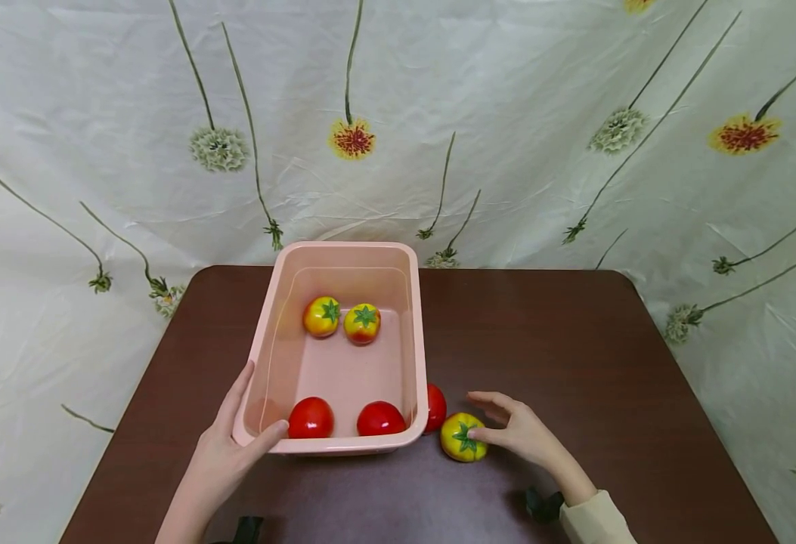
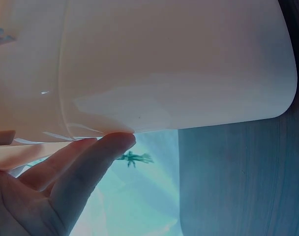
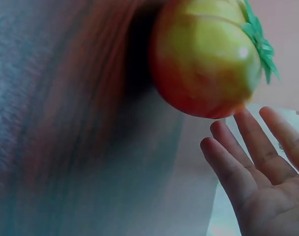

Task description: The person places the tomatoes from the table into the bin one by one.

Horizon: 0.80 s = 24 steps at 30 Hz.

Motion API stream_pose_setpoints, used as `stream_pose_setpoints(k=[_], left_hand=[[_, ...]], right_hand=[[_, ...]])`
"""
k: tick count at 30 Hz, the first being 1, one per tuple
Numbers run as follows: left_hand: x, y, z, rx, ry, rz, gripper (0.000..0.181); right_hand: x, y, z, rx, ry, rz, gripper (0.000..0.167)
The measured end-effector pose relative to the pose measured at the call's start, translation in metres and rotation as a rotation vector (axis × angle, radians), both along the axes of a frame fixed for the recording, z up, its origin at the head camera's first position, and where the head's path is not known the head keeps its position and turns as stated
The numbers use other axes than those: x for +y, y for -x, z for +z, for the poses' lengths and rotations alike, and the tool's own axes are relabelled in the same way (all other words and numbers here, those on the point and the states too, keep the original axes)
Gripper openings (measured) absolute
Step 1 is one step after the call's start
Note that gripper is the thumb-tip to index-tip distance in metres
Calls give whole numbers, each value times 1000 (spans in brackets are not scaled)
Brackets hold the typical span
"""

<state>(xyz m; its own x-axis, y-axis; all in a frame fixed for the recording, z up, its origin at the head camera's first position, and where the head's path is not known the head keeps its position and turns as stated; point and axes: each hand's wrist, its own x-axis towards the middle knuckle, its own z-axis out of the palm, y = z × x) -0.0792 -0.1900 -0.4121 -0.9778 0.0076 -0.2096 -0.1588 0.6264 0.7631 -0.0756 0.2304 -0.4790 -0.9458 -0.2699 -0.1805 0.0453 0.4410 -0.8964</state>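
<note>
The pink bin point(image 1: 346, 370) looked like smooth moulded plastic, softly glossy along its walls. The yellow-red tomato point(image 1: 458, 443) had a shiny, plastic-looking skin, as did the red tomatoes point(image 1: 311, 418); its green calyx point(image 3: 260, 42) also looked like plastic. The bench point(image 1: 540, 340) showed smooth wood grain with a dull sheen. The printed cloth point(image 1: 506, 151) was creased and faintly satiny, the sleeve point(image 1: 595, 517) matt fabric.

Yellow-red tomato point(image 1: 453, 444), upright, near pink bin point(image 1: 339, 370)
</note>
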Motion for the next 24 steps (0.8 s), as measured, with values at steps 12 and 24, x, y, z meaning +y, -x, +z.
stream_pose_setpoints(k=[12, 24], left_hand=[[-1, 1, -1, -26, -2, 3, 95], [0, 1, -1, -22, -3, -1, 95]], right_hand=[[-7, -8, -13, -20, -33, 12, 70], [-13, -12, -14, 35, -203, -6, 74]])
